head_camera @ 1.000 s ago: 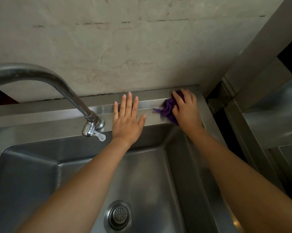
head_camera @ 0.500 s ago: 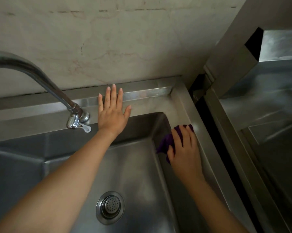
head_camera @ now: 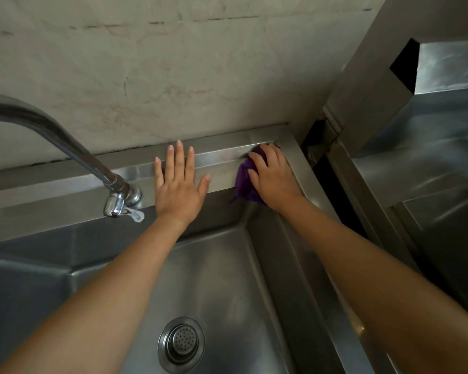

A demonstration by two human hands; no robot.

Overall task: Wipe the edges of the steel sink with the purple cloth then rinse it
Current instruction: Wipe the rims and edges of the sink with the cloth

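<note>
The steel sink (head_camera: 65, 201) fills the lower view, its back rim running along the wall. My right hand (head_camera: 272, 178) presses the bunched purple cloth (head_camera: 245, 184) onto the back right corner of the rim; the cloth shows only at the hand's left side, the remainder is under the palm. My left hand (head_camera: 177, 184) lies flat on the back rim with fingers spread, holding nothing, a hand's width left of the cloth.
A curved steel tap (head_camera: 65, 147) rises from the back rim at left, with its lever (head_camera: 134, 213) beside my left hand. The round drain strainer (head_camera: 181, 344) sits in the basin floor. A second steel unit (head_camera: 430, 163) stands at right across a dark gap.
My right hand has slid the cloth from the right side rim back up to the back right corner. My left hand stays flat on the back rim.
</note>
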